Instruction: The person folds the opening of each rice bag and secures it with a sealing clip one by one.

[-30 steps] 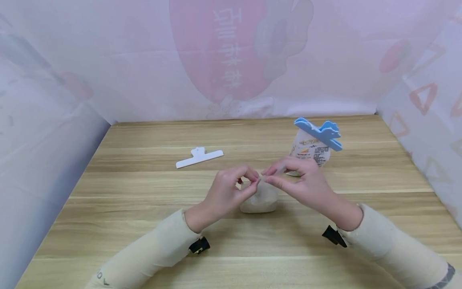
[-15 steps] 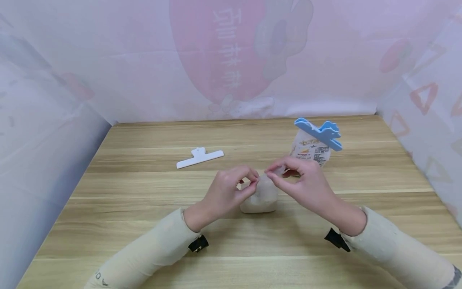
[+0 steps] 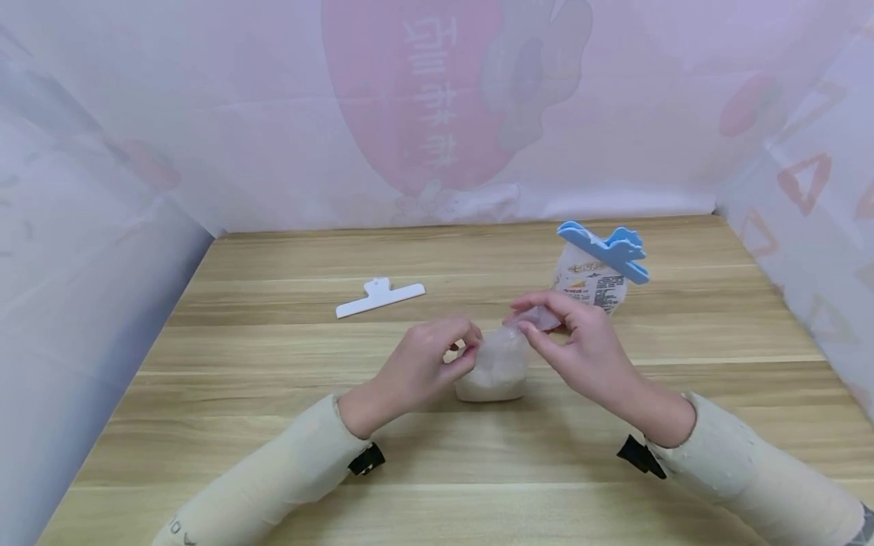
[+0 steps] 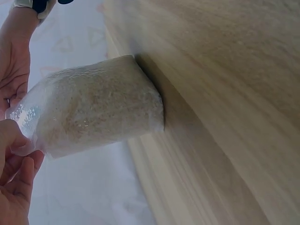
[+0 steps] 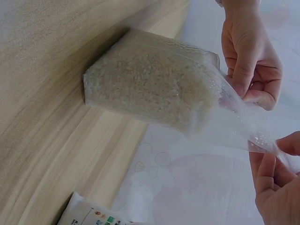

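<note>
A clear plastic bag of rice stands upright on the table between both hands. Grains fill its lower part in the left wrist view, where the bag has a flat base. My left hand pinches the left side of the bag's upper plastic between thumb and forefinger. The right hand pinches the loose top on the other side, thumb against fingers. In the right wrist view the slack plastic of the bag stretches up towards the right hand, past the left hand.
Behind the right hand stands a white printed packet, closed at its top by a blue bag clip. A white bag clip lies on the wooden table at back left. Printed cloth walls border the table.
The hands, close together at the bag's top before, have drawn apart: the left a little leftwards, the right a little rightwards. More of the bag's upper plastic shows between them.
</note>
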